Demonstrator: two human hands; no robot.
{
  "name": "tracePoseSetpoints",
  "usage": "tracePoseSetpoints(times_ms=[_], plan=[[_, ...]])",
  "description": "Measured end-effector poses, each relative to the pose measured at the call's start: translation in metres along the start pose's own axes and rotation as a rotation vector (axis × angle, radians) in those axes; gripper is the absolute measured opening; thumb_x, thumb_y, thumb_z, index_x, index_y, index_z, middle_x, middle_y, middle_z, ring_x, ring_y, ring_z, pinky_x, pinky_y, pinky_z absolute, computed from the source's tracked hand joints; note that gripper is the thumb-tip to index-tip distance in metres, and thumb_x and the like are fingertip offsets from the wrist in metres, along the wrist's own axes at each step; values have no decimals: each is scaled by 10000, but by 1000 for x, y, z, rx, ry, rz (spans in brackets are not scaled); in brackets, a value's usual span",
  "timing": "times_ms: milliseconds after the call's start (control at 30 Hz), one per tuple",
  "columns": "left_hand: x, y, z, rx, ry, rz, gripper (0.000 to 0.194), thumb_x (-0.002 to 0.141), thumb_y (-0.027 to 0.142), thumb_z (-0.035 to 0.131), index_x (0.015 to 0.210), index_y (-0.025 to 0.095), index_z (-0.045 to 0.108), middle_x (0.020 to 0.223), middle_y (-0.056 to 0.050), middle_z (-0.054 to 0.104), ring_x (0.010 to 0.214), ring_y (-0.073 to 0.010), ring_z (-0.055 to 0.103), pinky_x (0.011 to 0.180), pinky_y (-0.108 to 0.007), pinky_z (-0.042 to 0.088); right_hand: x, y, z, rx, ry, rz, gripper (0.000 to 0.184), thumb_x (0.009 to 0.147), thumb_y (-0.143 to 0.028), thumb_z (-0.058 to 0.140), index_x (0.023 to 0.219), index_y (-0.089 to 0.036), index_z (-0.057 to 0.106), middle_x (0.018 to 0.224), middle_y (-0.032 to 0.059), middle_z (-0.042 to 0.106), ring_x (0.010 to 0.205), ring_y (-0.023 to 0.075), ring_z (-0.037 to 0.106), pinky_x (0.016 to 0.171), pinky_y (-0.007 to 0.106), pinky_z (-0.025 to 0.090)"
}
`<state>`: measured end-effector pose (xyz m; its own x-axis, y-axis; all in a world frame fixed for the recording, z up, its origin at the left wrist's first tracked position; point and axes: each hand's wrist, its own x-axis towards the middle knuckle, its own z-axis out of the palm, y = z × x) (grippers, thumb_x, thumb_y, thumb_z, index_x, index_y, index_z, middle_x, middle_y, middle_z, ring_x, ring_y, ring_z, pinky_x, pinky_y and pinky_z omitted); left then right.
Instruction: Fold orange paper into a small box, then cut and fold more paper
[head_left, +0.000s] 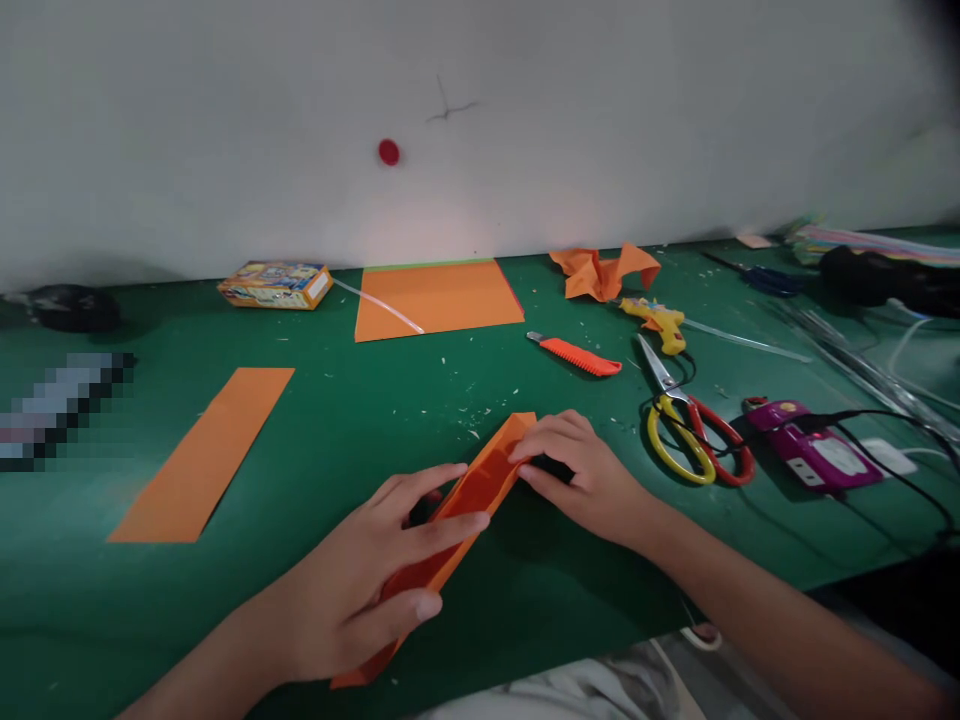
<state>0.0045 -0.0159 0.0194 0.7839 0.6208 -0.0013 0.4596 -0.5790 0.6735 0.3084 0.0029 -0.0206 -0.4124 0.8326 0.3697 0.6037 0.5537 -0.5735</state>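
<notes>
Trough (pixel 491 480) was folded, far end apparently unfinished; left hand (pixel 367 560), half open, held its sides; right hand (pixel 589 480), nearly closed, pinched far rim. Strip (pixel 206 455) left of trough lay unfolded.

In view: 1 orange-handled cutter (pixel 581 357), 1 pair of steel scissors with yellow and red handles (pixel 694 438), 1 yellow plastic glue gun (pixel 655 322), 1 magenta power adapter (pixel 814 447). I also see 1 round red spot (pixel 388 152) on the wall (pixel 285 130).

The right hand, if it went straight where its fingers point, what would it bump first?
The folded orange paper: the right hand's fingers seem to touch it already, though depth is hard to tell.
</notes>
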Motion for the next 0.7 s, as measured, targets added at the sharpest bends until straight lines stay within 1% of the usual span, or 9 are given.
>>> tracePoseSetpoints(times_ms=[67,133,233,333,400,467,533,600,700], plan=[[1,-1,0,3,-15,35,504,1040,552,392,1535,461,418,1693,1,237,1482,-337,338,1158,-529,385,-1,0,0,-8,-2,-8,123,1002,-267,569,1027,-245,688,1041,61,736,985,228,621,908,414,435],[1,-2,0,-6,-21,65,487,1046,543,377,1526,474,427,1708,17,190,1503,-340,292,1162,-544,364,-2,0,-1,-11,-1,-11,148,998,-258,566,1095,-248,678,1101,74,722,1035,238,612,919,417,442],[1,-5,0,-15,-23,91,472,1040,550,377,1495,474,477,1718,25,150,1515,-357,252,1168,-581,331,-5,0,-3,-43,8,-38,338,982,-263,571,1318,-269,599,1280,102,646,1180,275,560,989,453,427],[1,-6,1,-7,-23,111,476,1037,566,364,1484,468,495,1720,21,148,1514,-357,256,1168,-593,321,-8,0,-5,-97,-17,-104,516,978,-283,558,1484,-313,464,1463,109,507,1334,313,457,1067,508,366],[2,-6,1,2,-15,119,473,1039,572,358,1476,467,506,1720,18,148,1514,-355,264,1165,-589,330,-9,0,-6,-134,-57,-140,555,972,-274,550,1510,-336,434,1565,98,399,1377,328,407,1092,538,335],[3,-5,1,4,-10,114,473,1034,581,366,1464,462,525,1717,14,166,1511,-361,270,1163,-593,332,-10,-3,-5,-182,-89,-160,565,962,-265,548,1511,-343,442,1629,88,312,1372,340,397,1103,565,321],[4,-4,1,-5,-13,102,481,1029,589,372,1461,454,533,1710,7,196,1511,-366,271,1168,-605,323,-10,-7,-4,-246,-100,-167,562,959,-291,551,1511,-341,456,1657,88,276,1353,359,400,1097,593,323],[4,-3,0,-23,-21,94,498,1021,607,376,1469,448,525,1705,2,213,1513,-370,271,1176,-618,310,-10,-13,-2,-318,-95,-167,569,965,-358,553,1524,-340,449,1674,94,260,1352,391,386,1075,622,328],[2,-4,1,-79,-22,72,545,1019,637,363,1510,430,476,1713,-6,187,1530,-371,252,1195,-609,300,-8,-23,3,-402,-110,-166,627,967,-449,548,1563,-327,396,1695,105,232,1370,432,353,1043,651,323]])
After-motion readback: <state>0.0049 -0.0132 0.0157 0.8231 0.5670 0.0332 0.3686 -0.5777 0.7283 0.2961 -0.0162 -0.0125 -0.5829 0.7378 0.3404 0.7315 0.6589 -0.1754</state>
